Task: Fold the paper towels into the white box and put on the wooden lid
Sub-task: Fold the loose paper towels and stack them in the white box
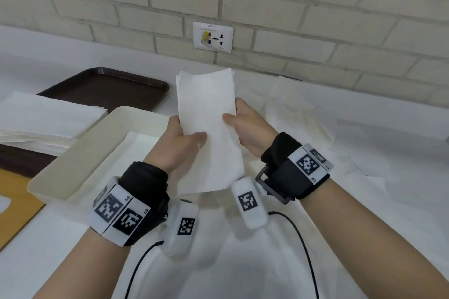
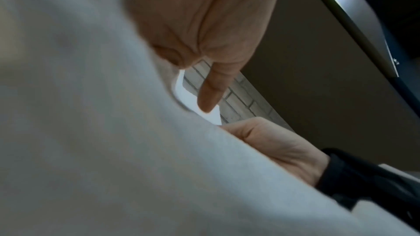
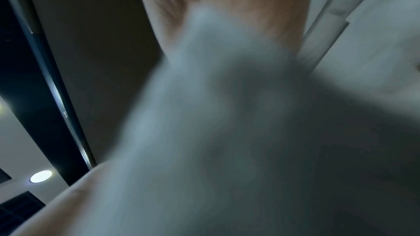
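White paper towel being held folded between both hands above the table.

The left hand (image 1: 181,139) and right hand (image 1: 245,126) are pinching a folded paper towel (image 1: 209,128) by its long sides, thumbs on the near face, fingers behind. The white box (image 1: 80,153) is lying just left of and below the left hand, a layer of towel already lining its bottom; the wooden lid (image 1: 17,204) is resting farther left, a stack of towels (image 1: 43,119) beyond it. To finish well, I would keep the edges squared, carry the towel leftward, lower it flat into the box and press it level so that the lid can seat.
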Demonstrator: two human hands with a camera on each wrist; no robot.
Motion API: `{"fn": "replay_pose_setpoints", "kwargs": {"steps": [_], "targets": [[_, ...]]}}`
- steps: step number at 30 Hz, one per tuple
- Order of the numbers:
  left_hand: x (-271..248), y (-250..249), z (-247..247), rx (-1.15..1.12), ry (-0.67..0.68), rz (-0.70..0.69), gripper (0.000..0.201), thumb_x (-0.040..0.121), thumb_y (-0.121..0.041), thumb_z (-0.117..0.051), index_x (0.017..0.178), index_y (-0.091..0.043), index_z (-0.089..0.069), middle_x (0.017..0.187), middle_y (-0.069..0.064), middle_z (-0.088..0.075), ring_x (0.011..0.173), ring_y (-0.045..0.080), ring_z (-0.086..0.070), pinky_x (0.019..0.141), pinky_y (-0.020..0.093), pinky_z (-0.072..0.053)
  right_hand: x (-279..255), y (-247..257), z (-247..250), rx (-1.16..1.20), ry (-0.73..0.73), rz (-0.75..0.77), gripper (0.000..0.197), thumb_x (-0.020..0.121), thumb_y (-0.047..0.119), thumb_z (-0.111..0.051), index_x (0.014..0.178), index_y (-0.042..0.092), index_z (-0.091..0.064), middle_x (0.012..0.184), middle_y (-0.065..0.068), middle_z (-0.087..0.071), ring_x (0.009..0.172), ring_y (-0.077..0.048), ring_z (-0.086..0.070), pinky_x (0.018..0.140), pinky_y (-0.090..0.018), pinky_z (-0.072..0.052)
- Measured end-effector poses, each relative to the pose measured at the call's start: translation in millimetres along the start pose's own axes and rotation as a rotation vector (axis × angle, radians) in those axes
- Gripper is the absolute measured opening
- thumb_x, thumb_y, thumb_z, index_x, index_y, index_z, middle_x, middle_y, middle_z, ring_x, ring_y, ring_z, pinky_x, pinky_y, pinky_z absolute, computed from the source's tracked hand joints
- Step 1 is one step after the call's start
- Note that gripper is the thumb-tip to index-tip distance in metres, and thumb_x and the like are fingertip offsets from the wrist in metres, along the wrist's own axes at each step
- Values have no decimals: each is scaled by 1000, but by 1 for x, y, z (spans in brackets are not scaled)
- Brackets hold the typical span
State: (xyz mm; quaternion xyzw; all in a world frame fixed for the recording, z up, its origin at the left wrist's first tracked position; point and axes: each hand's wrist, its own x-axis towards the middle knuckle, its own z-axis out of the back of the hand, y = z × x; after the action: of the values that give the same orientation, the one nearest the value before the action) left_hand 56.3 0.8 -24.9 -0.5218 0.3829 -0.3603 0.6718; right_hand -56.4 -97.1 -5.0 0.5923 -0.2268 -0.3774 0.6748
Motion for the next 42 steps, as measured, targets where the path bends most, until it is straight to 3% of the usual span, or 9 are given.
{"fn": "replay_pose_setpoints", "kwargs": {"steps": [3,7,10,15,21,25,31,36,42], "targets": [[-4,2,11,-42,-108,-16,31,93,-17,-50,121,-17,-36,92,-8,-56,77,7,-56,60,23,-42,5,9,-12,172,-24,-15,32,93,-1,-35,122,10,-41,125,-11,-56,113,-29,-56,93,-42,-47],[-18,1,33,23,-185,-98,56,90,-4,-50,134,-27,-25,92,-1,-58,74,14,-58,62,27,-46,9,19,-28,216,-21,38,35,90,-6,-37,114,19,-29,110,-7,-52,92,-19,-54,73,-30,-46],[-32,-1,55,58,-221,-135,45,87,-1,-53,106,-41,-40,88,0,-59,65,17,-58,47,21,-44,14,24,-41,43,-34,205,60,83,-14,-44,115,30,-18,97,-3,-49,78,-12,-52,66,-23,-46],[-52,4,85,168,-240,-98,25,86,-7,-59,87,-32,-63,93,-2,-62,66,20,-56,41,14,-42,25,33,-66,-263,107,314,41,81,-13,-42,104,21,-49,102,1,-53,66,-12,-44,67,-21,-41],[-71,10,121,255,-419,-51,33,79,-4,-68,92,-33,-64,100,-7,-64,90,19,-62,86,34,-50,37,32,-94,-378,106,332,26,82,-5,-54,103,7,-64,78,7,-52,64,-7,-46,58,-6,-39],[-63,24,127,570,-594,18,28,83,-7,-62,106,-22,-65,119,2,-60,115,24,-50,97,32,-38,45,20,-114,-628,111,371,29,83,-1,-59,112,4,-60,110,-10,-54,84,-16,-50,61,-10,-40],[-50,38,118,828,-407,168,44,85,0,-53,125,-21,-56,135,7,-48,119,26,-47,93,30,-38,59,11,-133,-1026,243,186,29,90,1,-48,118,0,-56,126,-13,-52,113,-27,-55,96,-31,-46],[-38,42,121,1072,-250,274,51,80,-2,-55,125,-28,-54,112,-3,-50,109,19,-50,89,30,-44,65,11,-141,-1241,286,126,27,91,4,-43,64,5,-40,69,-4,-43,84,-24,-48,74,-28,-39],[-33,41,121,1258,-143,385,44,80,-7,-59,121,-25,-56,117,0,-54,110,20,-50,93,32,-46,62,7,-138,-1348,294,181,30,87,6,-44,59,13,-36,60,1,-41,53,-15,-39,61,-27,-34]]}}
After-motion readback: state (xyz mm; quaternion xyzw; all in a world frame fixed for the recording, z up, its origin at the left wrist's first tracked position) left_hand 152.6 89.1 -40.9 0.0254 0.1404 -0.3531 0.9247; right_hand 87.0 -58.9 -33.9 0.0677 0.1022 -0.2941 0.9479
